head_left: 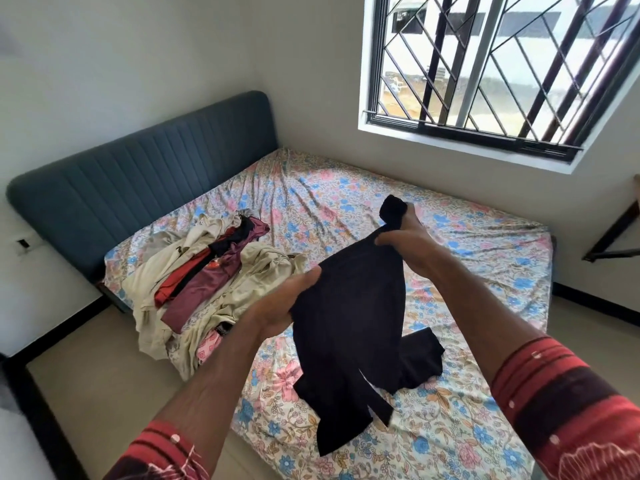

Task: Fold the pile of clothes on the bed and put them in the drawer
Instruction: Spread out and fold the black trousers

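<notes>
Both hands up over the bed, holding 1 black garment between them. Left hand grips its left edge, fingers curled round the cloth. Right hand pinches a bunched corner higher up, further from the person, w/ a wad of fabric sticking out above the fist. Garment hangs down; lower end drapes onto the floral sheet, trailing parts folded over on the mattress.

Pile of clothes sits on the bed's left side nr the edge, left of the black piece, partly hanging off the side. Mixed: beige/cream, red, maroon, a black bit, a pink patterned bit at the bottom. Can't count items, too tangled.

No containers or drawer in view. No readable text or labels.

1 blue padded headboard at the wall. 1 barred window above the far side. Red patterned sleeves on both forearms.
</notes>
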Available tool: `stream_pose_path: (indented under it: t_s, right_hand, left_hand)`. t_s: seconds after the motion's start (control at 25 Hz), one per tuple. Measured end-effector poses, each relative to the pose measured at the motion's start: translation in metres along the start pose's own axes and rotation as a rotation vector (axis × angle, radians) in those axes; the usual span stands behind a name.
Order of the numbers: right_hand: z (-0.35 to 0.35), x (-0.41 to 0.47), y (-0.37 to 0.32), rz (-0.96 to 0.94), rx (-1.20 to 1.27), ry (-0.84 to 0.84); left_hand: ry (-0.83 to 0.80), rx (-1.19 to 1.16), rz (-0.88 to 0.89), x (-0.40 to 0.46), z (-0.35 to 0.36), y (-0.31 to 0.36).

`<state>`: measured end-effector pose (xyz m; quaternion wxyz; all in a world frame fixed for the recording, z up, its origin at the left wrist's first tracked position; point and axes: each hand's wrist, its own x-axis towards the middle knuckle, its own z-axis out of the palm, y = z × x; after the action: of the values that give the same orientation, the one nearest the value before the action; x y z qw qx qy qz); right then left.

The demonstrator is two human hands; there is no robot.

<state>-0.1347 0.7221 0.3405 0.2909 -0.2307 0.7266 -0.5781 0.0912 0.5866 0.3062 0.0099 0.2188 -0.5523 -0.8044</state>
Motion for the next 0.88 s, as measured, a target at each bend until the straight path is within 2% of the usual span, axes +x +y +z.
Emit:
stream_pose_path:
  t_s: [0.08, 0.12, 0.2, 0.32, 0.36, 0.44, 0.52, 0.6, 0.68, 0.76, 0.8, 0.88]
  right_hand:
    - [-0.006, 0.002, 0.007, -0.004, 0.047, -0.126]
    - [-0.009, 0.004, 0.009, -0.022, -0.017, -0.161]
    - [-0.015, 0.006, 0.011, -0.074, -0.231, -0.150]
    - [-0.024, 0.007, 0.008, -0.158, -0.447, -0.001]
    - [-0.022, 0.006, 0.004, -0.168, -0.489, 0.037]
    - [-0.016, 0.005, -0.002, -0.135, -0.522, 0.074]
    - [-0.008, 0.004, -0.006, 0.013, -0.459, 0.063]
    - [0.002, 0.005, -0.009, 0.106, -0.263, 0.056]
    - [0.012, 0.008, -0.015, 0.085, -0.092, 0.058]
    - [0.018, 0.010, -0.025, 0.042, -0.003, 0.041]
    - [0.019, 0.012, -0.029, 0.022, -0.001, 0.027]
    - [0.016, 0.018, -0.029, -0.046, -0.114, -0.005]
  left_hand:
    - [0.028, -0.100, -0.004, -0.005, -0.013, 0.009]
    - [0.105, -0.050, 0.007, -0.002, -0.021, 0.011]
    - [0.362, 0.206, 0.047, 0.004, -0.037, 0.018]
    - [0.769, 0.800, 0.106, 0.000, -0.069, 0.032]
    - [0.832, 0.971, 0.128, -0.004, -0.076, 0.035]
    - [0.800, 1.125, 0.166, -0.011, -0.081, 0.039]
    - [0.639, 1.132, 0.178, -0.010, -0.078, 0.044]
    - [0.530, 0.931, 0.134, -0.008, -0.075, 0.052]
    - [0.455, 0.710, 0.044, -0.008, -0.072, 0.060]
    - [0.381, 0.644, -0.046, -0.008, -0.068, 0.064]
    - [0.412, 0.637, -0.051, -0.006, -0.067, 0.064]
    - [0.660, 0.575, 0.019, 0.001, -0.065, 0.067]
